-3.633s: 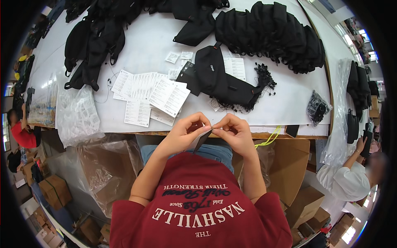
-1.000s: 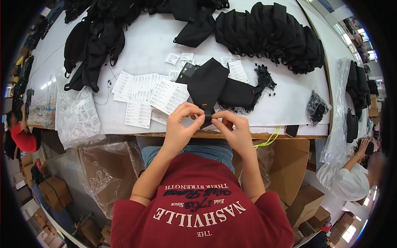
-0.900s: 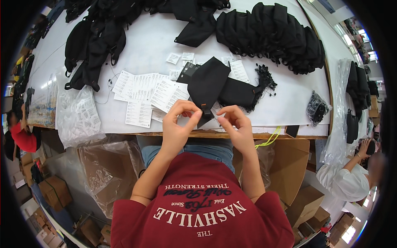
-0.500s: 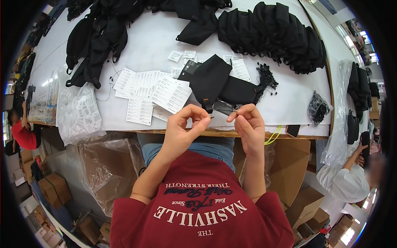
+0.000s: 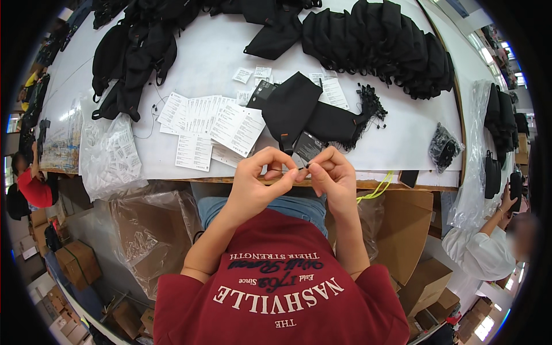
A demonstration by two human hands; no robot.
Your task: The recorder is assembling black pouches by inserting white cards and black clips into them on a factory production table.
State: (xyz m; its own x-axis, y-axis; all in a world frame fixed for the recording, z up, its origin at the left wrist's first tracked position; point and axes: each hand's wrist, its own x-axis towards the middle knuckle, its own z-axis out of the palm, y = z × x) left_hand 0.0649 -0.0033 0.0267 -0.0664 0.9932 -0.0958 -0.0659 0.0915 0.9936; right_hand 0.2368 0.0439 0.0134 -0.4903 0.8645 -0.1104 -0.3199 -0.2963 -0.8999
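At the table's edge (image 5: 440, 187), left hand (image 5: 260, 177) and right hand (image 5: 336, 177) pinch a dark string (image 5: 307, 166).

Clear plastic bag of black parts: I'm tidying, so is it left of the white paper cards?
No, the bag lies right of the cards.

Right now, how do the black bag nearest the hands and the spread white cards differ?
The black bag shows a small orange tab; the white cards carry lines of print. The black bag is a single angled piece, while the white cards overlap in a loose spread. Both are on the white tabletop.
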